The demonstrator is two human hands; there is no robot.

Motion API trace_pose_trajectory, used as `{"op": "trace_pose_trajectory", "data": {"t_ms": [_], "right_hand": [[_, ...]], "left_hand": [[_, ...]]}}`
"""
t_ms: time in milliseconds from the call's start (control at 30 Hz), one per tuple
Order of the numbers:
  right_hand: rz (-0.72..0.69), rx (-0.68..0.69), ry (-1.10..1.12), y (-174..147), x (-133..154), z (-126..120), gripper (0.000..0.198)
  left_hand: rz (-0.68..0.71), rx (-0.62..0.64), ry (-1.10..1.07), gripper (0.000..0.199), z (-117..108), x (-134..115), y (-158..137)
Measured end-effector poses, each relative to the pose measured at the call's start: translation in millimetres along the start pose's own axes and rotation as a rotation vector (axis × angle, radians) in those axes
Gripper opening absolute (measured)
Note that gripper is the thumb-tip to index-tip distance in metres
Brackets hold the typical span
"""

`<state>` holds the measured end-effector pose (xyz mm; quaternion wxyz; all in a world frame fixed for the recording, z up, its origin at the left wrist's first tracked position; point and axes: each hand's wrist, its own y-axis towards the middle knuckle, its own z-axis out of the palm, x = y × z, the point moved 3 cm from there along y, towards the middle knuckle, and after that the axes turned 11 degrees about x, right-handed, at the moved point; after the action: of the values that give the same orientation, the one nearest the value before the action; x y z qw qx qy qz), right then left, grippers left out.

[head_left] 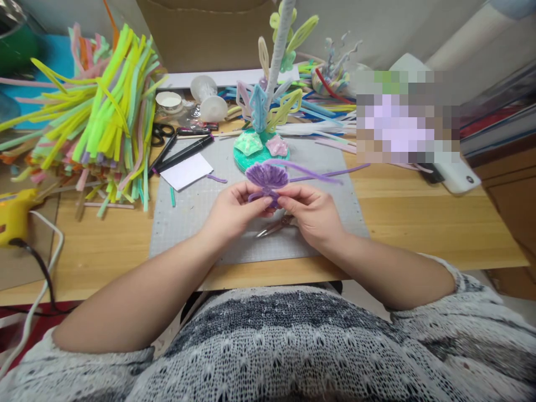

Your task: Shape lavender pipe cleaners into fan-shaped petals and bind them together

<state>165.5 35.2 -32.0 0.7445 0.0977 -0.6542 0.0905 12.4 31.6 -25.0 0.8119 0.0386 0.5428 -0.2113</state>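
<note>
A purple fan-shaped shell of pipe cleaners (267,175) is pinched at its narrow base between my two hands, above the grey cutting mat (188,234). My left hand (238,206) grips the base from the left, thumb on top. From the other side my right hand (312,211) holds it the same way, fingertips almost touching. A long purple strand (314,172) trails from the shell to the right. Scissors (274,226) lie on the mat, partly under my right hand. Just beyond stands a pipe-cleaner piece on a round green base (243,159), with a white upright stem (276,61).
A big pile of coloured pipe cleaners (113,106) lies at left, near a yellow glue gun (17,218) with cables. A white card (187,172), black markers (186,152) and a white spool (208,99) lie behind the mat. A blurred-out patch covers the right back.
</note>
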Motion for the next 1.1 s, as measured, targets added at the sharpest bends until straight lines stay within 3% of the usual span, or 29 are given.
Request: {"op": "trace_pose_trajectory", "data": {"t_ms": [267, 567, 900, 1100], "right_hand": [[0.08, 0.073, 0.053, 1.3, -5.1, -0.3, 0.017], [0.063, 0.104, -0.148, 1.2, 4.1, 0.6, 0.02], [0.219, 0.084, 0.107, 1.9, -3.2, 4.0, 0.026], [0.152, 0.036, 0.112, 3.2, -5.4, 4.5, 0.026]], "left_hand": [[-0.02, 0.034, -0.016, 0.027, -0.3, 1.0, 0.6], [-0.029, 0.037, 0.039, 0.028, -0.7, 1.0, 1.4], [-0.085, 0.051, -0.031, 0.028, 0.4, 7.9, 1.9], [-0.096, 0.077, -0.072, 0.03, 2.1, 9.8, 1.0]]}}
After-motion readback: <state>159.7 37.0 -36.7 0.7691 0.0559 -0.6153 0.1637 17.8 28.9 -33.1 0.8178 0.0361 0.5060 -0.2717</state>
